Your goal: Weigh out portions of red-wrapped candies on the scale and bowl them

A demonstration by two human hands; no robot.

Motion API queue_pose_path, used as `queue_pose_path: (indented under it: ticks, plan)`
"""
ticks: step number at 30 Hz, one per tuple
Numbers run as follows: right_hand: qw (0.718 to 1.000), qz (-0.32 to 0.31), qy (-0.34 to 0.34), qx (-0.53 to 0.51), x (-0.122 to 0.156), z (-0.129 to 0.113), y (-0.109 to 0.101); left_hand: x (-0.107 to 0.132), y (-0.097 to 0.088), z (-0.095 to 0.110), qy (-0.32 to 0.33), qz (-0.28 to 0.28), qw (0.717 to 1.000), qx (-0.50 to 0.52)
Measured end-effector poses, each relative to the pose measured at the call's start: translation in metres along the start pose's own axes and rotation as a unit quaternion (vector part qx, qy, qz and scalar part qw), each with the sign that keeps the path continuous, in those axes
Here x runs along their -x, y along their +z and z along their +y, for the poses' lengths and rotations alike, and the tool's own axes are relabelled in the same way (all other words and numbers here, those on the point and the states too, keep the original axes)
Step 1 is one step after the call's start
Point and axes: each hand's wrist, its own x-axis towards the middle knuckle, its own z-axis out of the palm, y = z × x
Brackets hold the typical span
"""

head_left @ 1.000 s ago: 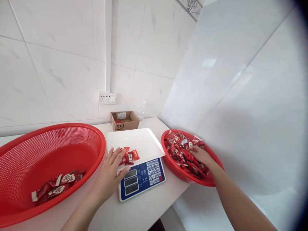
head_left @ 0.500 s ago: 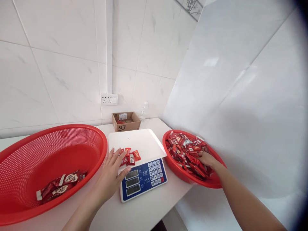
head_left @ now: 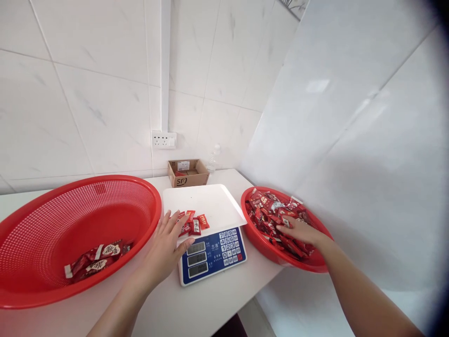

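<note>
My left hand (head_left: 161,255) is open over the left front of the white scale pan (head_left: 213,199), fingers spread beside several small red packets (head_left: 195,226). Its fingers partly cover some of them. Below the pan, the blue scale panel (head_left: 212,257) shows keys and three displays. At the right, my right hand (head_left: 303,230) reaches into a red basin (head_left: 261,252) heaped with red snack packets (head_left: 261,201). The fingers lie stretched out on top of the heap, and I see no packet gripped.
A large red perforated basket (head_left: 45,196) at the left holds a few larger dark red packets (head_left: 105,252). Behind the scale stand an open cardboard box (head_left: 191,179) and a clear plastic bottle (head_left: 213,161). The white table (head_left: 217,292) ends close to the right basin, beside a wall.
My right hand has shifted left over the heap, and its fingers have straightened. The left hand stays by the packets on the pan. The whole view has swung slightly.
</note>
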Motion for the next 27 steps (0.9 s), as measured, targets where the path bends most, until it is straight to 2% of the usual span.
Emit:
queue_pose_path:
  ticks: [3, 8, 10, 12, 14, 16, 17, 19, 20, 21, 23, 25, 27]
  plan:
    - [1.000, -0.023, 0.015, 0.002, 0.008, -0.002, 0.002, 0.000, 0.000, -0.001, 0.003, -0.006, 1.000, -0.001]
    - [0.994, 0.065, 0.085, 0.015, 0.012, -0.013, -0.024, -0.001, 0.003, -0.001, 0.017, 0.005, 1.000, 0.016]
    - [0.988, 0.121, 0.073, -0.061, 0.019, -0.028, -0.035, -0.001, 0.001, 0.002, 0.019, 0.023, 0.999, 0.043]
    - [0.959, 0.142, 0.031, -0.242, 0.033, -0.055, -0.038, 0.002, -0.002, 0.009, 0.023, 0.033, 0.995, 0.087]
    - [0.896, 0.069, -0.023, -0.437, 0.052, -0.089, -0.030, 0.007, -0.006, 0.019, 0.028, 0.020, 0.988, 0.149]
    - [0.836, -0.019, -0.036, -0.547, 0.076, -0.127, -0.013, 0.012, -0.010, 0.030, 0.026, -0.017, 0.974, 0.226]
    - [0.815, -0.057, -0.040, -0.575, 0.089, -0.145, -0.002, 0.015, -0.011, 0.035, 0.022, -0.043, 0.962, 0.269]
    - [0.788, -0.153, -0.065, -0.592, 0.114, -0.177, 0.022, 0.019, -0.013, 0.044, 0.018, -0.092, 0.933, 0.347]
    - [0.780, -0.182, -0.081, -0.594, 0.125, -0.189, 0.032, 0.020, -0.013, 0.048, 0.020, -0.108, 0.920, 0.377]
    - [0.780, -0.191, -0.098, -0.588, 0.134, -0.199, 0.042, 0.020, -0.014, 0.050, 0.022, -0.116, 0.910, 0.398]
    - [0.802, -0.165, -0.126, -0.560, 0.147, -0.210, 0.055, 0.021, -0.017, 0.054, 0.022, -0.113, 0.904, 0.411]
    - [0.836, -0.128, -0.136, -0.516, 0.151, -0.211, 0.062, 0.021, -0.019, 0.056, 0.006, -0.106, 0.909, 0.403]
    - [0.852, -0.134, -0.130, -0.488, 0.150, -0.206, 0.065, 0.022, -0.022, 0.056, -0.014, -0.115, 0.911, 0.396]
